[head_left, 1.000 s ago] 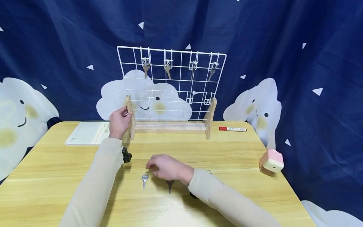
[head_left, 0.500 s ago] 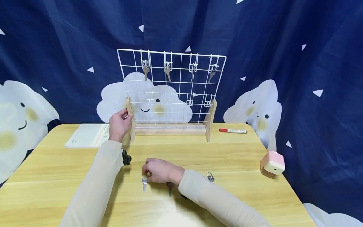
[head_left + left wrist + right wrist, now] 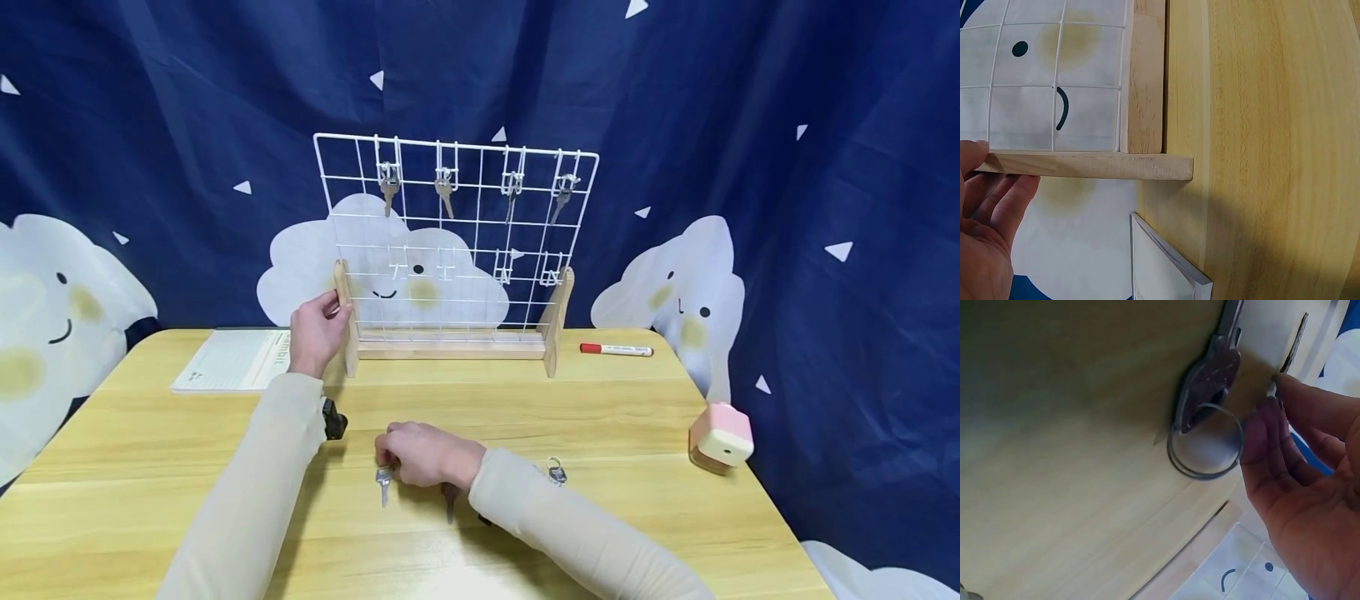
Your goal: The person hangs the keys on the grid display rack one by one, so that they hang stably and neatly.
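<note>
At Left and Centre: Two Pinch Grips

At the left rear of the bench (image 3: 135,467), a notepad (image 3: 228,360) lies flat. Just right of it, the left hand (image 3: 318,335) pinches the left wooden post (image 3: 1154,167) between thumb and fingers. The wire rack (image 3: 450,351) carries four keys (image 3: 445,198) on its upper hooks. In front of the rack, the right hand (image 3: 426,454) pinches the silver key (image 3: 384,490) by its head end. A dark key (image 3: 449,503) with a ring lies just beside this hand; farther right lies another ringed key (image 3: 557,473). A red-capped marker (image 3: 617,349) and a pink-and-cream box (image 3: 722,437) complete the right side.
</note>
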Action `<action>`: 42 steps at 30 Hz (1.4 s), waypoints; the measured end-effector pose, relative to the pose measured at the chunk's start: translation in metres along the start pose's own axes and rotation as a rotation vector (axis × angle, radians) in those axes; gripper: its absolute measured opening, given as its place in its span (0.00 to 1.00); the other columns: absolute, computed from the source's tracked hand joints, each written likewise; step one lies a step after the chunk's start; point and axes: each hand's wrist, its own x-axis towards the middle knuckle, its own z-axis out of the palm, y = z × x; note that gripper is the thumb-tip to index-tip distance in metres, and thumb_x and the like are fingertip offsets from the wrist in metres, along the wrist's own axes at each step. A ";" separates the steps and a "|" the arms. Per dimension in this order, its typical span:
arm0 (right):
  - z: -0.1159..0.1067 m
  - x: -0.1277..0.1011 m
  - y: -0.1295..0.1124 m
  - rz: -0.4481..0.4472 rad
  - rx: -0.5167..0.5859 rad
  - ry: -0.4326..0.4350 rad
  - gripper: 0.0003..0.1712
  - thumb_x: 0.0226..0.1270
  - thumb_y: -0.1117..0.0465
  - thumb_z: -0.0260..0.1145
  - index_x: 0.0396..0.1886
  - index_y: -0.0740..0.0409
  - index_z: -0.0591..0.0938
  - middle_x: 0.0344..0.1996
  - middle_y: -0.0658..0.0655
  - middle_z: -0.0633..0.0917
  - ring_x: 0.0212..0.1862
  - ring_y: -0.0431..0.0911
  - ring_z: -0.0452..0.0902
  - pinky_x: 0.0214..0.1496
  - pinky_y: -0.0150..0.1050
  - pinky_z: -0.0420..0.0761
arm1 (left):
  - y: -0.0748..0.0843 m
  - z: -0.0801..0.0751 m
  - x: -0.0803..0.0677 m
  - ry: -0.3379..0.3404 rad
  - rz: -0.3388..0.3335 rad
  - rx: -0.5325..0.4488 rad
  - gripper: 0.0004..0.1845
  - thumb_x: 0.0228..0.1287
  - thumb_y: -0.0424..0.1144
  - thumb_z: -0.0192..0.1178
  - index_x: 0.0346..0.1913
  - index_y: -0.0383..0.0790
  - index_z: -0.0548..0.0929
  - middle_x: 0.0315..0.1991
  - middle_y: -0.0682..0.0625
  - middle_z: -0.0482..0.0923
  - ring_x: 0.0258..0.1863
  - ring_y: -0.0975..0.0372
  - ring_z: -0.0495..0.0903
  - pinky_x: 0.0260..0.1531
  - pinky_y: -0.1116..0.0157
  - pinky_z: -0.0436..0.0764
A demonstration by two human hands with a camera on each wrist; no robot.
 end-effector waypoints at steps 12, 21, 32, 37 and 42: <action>-0.013 -0.004 0.004 -0.047 0.149 0.029 0.10 0.62 0.72 0.67 0.32 0.52 0.84 0.28 0.40 0.82 0.33 0.32 0.74 0.39 0.20 0.74 | 0.003 -0.002 -0.002 -0.002 0.001 -0.004 0.22 0.72 0.37 0.58 0.65 0.34 0.75 0.57 0.37 0.78 0.55 0.49 0.79 0.56 0.57 0.78; -0.031 -0.013 0.001 -0.141 0.224 0.092 0.07 0.63 0.72 0.67 0.34 0.56 0.85 0.32 0.43 0.84 0.35 0.30 0.77 0.41 0.18 0.75 | 0.001 -0.003 -0.002 0.004 0.004 0.002 0.22 0.71 0.38 0.59 0.64 0.35 0.76 0.54 0.37 0.79 0.54 0.49 0.80 0.56 0.56 0.78; -0.050 -0.016 0.002 -0.075 0.265 0.215 0.04 0.65 0.67 0.69 0.34 0.54 0.86 0.30 0.41 0.85 0.33 0.29 0.76 0.40 0.20 0.76 | 0.001 -0.003 -0.002 0.005 0.003 -0.013 0.22 0.70 0.37 0.60 0.64 0.35 0.76 0.53 0.37 0.80 0.54 0.48 0.80 0.57 0.55 0.77; -0.062 -0.017 0.006 -0.039 0.358 0.272 0.03 0.65 0.66 0.69 0.33 0.54 0.86 0.29 0.41 0.85 0.33 0.30 0.78 0.40 0.22 0.78 | 0.001 -0.004 -0.001 -0.002 -0.009 -0.013 0.22 0.70 0.37 0.60 0.64 0.34 0.76 0.53 0.37 0.80 0.54 0.48 0.80 0.57 0.56 0.77; -0.072 -0.016 0.010 0.003 0.459 0.311 0.03 0.65 0.66 0.69 0.33 0.55 0.86 0.28 0.41 0.84 0.33 0.32 0.79 0.40 0.25 0.79 | 0.000 -0.002 0.001 -0.005 -0.010 -0.010 0.22 0.70 0.38 0.60 0.64 0.34 0.76 0.52 0.37 0.80 0.53 0.49 0.80 0.57 0.56 0.77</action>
